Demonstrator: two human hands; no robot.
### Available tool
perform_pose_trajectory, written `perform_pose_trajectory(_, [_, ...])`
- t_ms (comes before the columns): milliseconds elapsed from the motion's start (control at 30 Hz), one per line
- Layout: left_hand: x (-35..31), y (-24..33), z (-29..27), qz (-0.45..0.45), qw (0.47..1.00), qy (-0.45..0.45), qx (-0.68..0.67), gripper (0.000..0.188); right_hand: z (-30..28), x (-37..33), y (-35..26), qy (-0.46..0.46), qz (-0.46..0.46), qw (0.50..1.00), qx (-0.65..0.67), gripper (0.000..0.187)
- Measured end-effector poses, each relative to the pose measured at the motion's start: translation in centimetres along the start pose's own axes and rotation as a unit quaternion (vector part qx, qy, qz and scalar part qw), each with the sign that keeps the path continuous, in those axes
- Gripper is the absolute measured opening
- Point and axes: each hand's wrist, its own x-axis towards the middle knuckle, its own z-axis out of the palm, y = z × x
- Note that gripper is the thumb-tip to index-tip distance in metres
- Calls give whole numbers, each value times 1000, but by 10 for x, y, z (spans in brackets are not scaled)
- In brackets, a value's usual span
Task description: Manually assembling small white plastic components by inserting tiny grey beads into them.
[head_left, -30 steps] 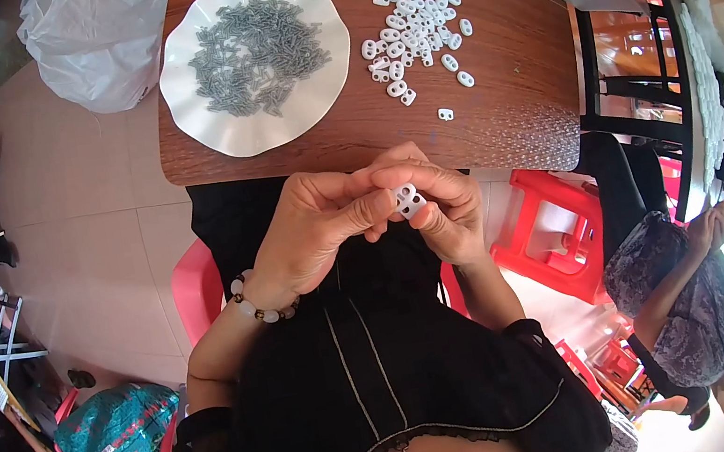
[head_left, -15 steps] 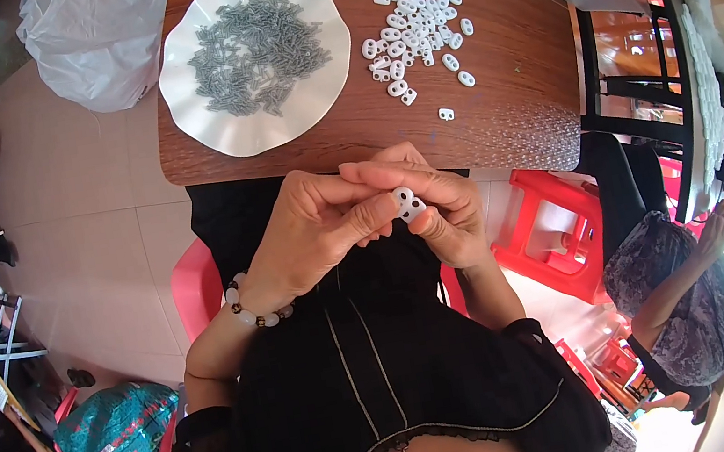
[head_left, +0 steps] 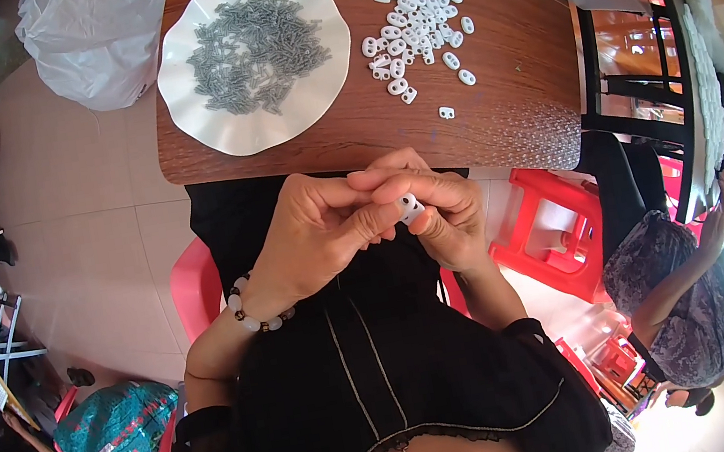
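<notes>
Just in front of the table edge, my left hand (head_left: 311, 234) and my right hand (head_left: 450, 212) meet with fingers closed. Between their thumbs and fingertips sits a small white plastic piece (head_left: 410, 209) with dark holes, partly covered by the fingers. Whether anything else is pinched there is hidden. Beyond my left hand, a white wavy-rimmed dish (head_left: 308, 123) holds a heap of small grey rod-shaped pieces (head_left: 259, 53). Many similar two-holed white pieces (head_left: 415, 23) lie loose on the table to its right, and a single white piece (head_left: 446, 113) lies closer to me.
The brown wooden table (head_left: 509, 80) ends just beyond my hands. A white plastic bag (head_left: 97, 50) is left of the dish. Red stools (head_left: 553, 234) stand at the right, where another person (head_left: 686, 298) sits. A teal bag (head_left: 116, 435) rests at lower left.
The white piece has tilted between my fingers, so fewer of its holes show. My hands stay in nearly the same place. The other person's hand at the right has lowered slightly.
</notes>
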Motion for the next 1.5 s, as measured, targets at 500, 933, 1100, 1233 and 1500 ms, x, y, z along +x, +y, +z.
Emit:
perform_pose_trajectory(500, [-2,0,4,1,1000,5,-2,19,4,-7,-1,35,20,999,-27,42])
perform_pose_trajectory(933, [11,-3,9,1,998,55,11,21,-1,-3,23,67,63,985,144,40])
perform_pose_trajectory(1100, [13,-4,9,8,998,67,4,23,-3,1,20,40,63,982,171,45])
perform_pose_trajectory(1233, [14,-5,7,-6,997,71,-21,24,-4,2,18,42,93,976,191,48])
perform_pose_trajectory(1500, [17,-10,5,-12,997,75,-35,25,-5,5,22,58,113,962,243,46])
